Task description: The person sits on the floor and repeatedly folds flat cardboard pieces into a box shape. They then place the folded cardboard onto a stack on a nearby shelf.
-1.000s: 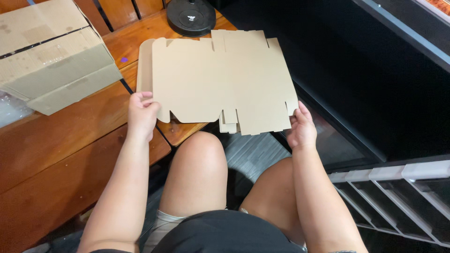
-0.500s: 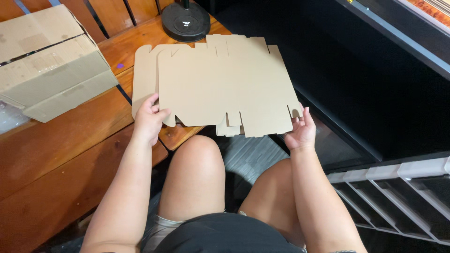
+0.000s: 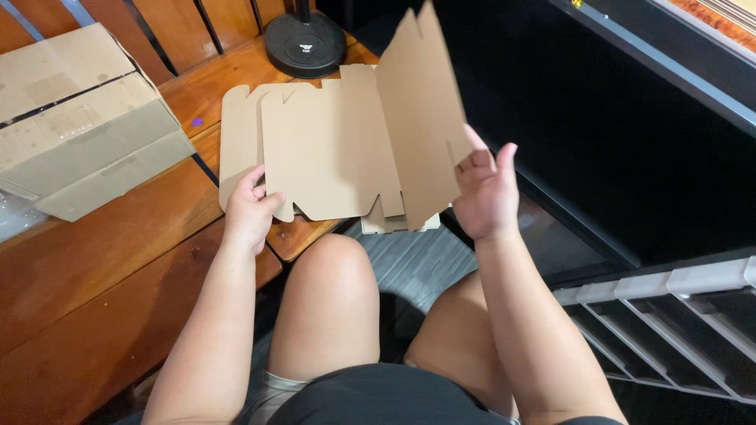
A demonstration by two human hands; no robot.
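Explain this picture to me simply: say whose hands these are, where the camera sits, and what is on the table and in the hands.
There is no machine here. A camera worn on a person's head looks down at their own hands and knees. The left hand grips the near left edge of a flat, unfolded cardboard box blank lying on the wooden table. The right hand, fingers spread, lifts the blank's right panel upright. A closed cardboard box sits to the left, and a black round stand base lies beyond.

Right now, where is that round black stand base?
In the head view, the round black stand base sits at the top centre on the wooden table, just behind the flat cardboard sheet.
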